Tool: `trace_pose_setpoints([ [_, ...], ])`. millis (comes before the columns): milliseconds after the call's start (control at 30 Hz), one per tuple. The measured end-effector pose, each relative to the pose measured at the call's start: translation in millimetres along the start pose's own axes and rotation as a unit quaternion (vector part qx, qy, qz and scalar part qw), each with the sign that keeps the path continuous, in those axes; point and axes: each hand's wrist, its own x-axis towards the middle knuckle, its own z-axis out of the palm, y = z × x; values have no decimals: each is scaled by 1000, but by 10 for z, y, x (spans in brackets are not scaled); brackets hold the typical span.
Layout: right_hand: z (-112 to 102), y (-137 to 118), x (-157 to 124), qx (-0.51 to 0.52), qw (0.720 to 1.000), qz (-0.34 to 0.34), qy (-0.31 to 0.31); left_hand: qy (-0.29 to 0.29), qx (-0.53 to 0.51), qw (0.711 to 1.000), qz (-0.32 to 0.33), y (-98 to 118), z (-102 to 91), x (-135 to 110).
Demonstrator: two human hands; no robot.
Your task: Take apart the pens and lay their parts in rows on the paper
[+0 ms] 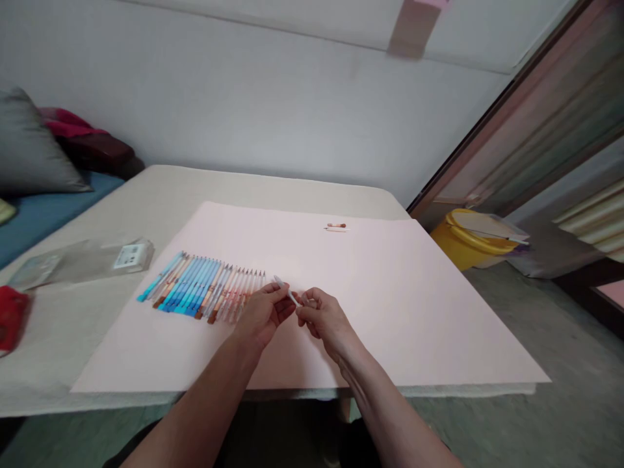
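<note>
My left hand [267, 308] pinches a slim white pen [280, 282] that slants from upper left to lower right. At the pen's lower end, my right hand [322, 316] has its fingertips closed on it; what lies between them is partly hidden. Left of my hands lies a row of several pens [195, 284], side by side, running from blue through grey and brown to pale pink and white. My left hand overlaps the right end of this row. Farther back lie a pale pen piece [336, 229] and a short brown piece [336, 225], close together.
A pink sheet [404, 338] covers much of the table [170, 185]. Clear plastic packaging [97, 263] lies at the left, with a red object [12, 318] near the edge. A yellow bucket [451, 240] stands on the floor at right. A grey cushion [34, 146] is far left.
</note>
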Motion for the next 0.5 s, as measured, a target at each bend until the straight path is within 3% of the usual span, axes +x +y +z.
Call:
trace_pose_setpoints([
  [500,-77,-58,-45,25,1000,-4,-16,56,-40,995,69,166,-92,59],
])
